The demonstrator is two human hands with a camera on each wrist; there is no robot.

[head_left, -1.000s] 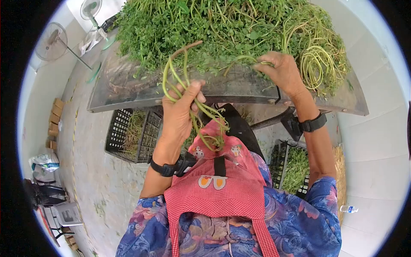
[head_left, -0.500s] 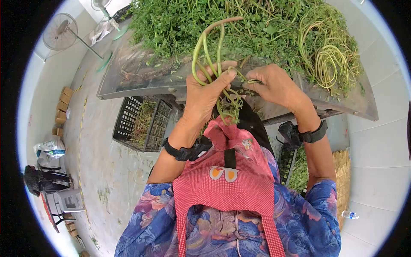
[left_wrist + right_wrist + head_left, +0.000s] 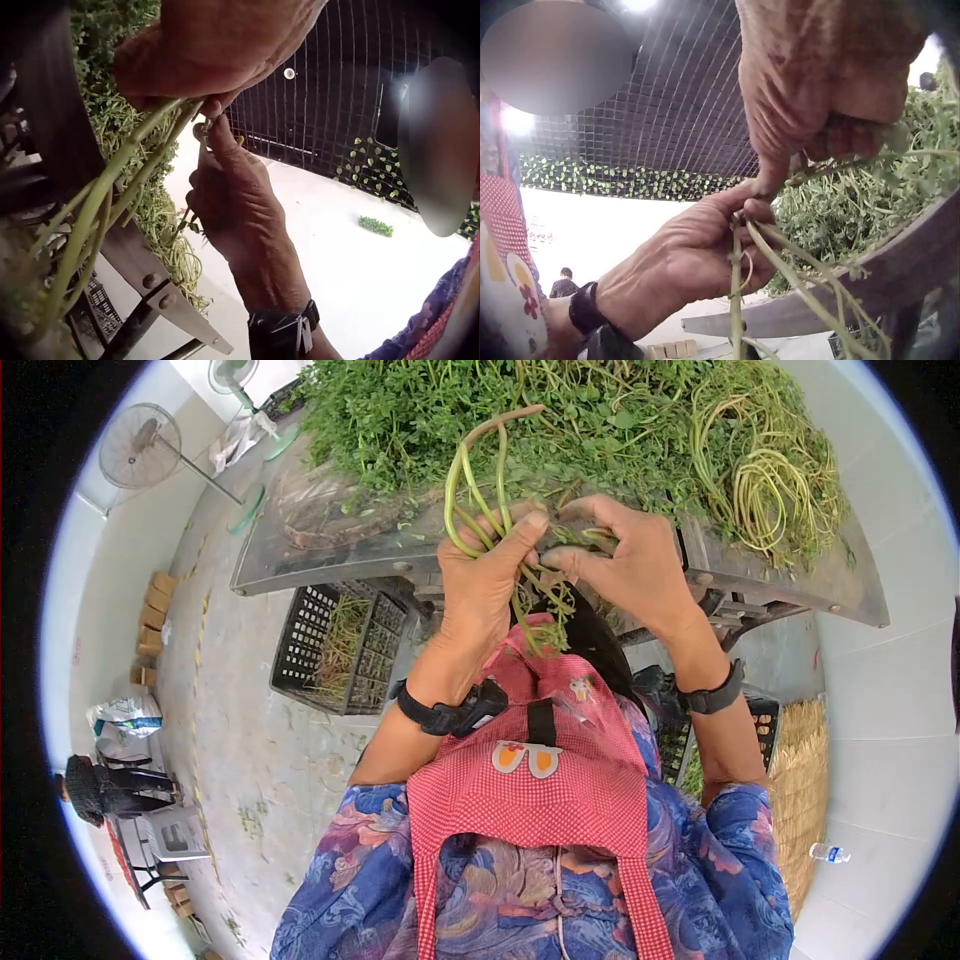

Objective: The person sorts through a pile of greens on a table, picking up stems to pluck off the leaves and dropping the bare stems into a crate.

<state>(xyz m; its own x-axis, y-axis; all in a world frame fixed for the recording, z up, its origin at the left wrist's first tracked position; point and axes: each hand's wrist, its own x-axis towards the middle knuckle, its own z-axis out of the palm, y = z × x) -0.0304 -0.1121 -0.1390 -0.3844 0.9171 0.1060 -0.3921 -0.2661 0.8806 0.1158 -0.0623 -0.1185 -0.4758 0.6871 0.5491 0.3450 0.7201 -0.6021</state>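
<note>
A small bunch of long green stems (image 3: 455,485) is gripped by my left hand (image 3: 485,575), the thumb pressed over them. Their bare bends stick up toward the table, while small leafy tips (image 3: 548,630) hang down over the apron. My right hand (image 3: 640,565) is close beside it. In the right wrist view, its thumb tip meets the left hand's fingertips, and its curled fingers hold a greenish stem (image 3: 930,153) trailing to the right. The left wrist view shows the bunched stems (image 3: 105,184) running out below the left hand.
A large heap of leafy greens (image 3: 450,425) covers the metal table (image 3: 330,560). Coiled stems (image 3: 770,500) lie at its right end. Beneath are a black crate (image 3: 340,650) of stems and another crate (image 3: 765,725). Fans (image 3: 140,445) stand left; a person (image 3: 100,790) is farther back.
My right hand has come from the table edge, carrying a stem, to meet the left hand. The left hand has shifted right with its bunch. Lately the right thumb and forefinger have spread wider.
</note>
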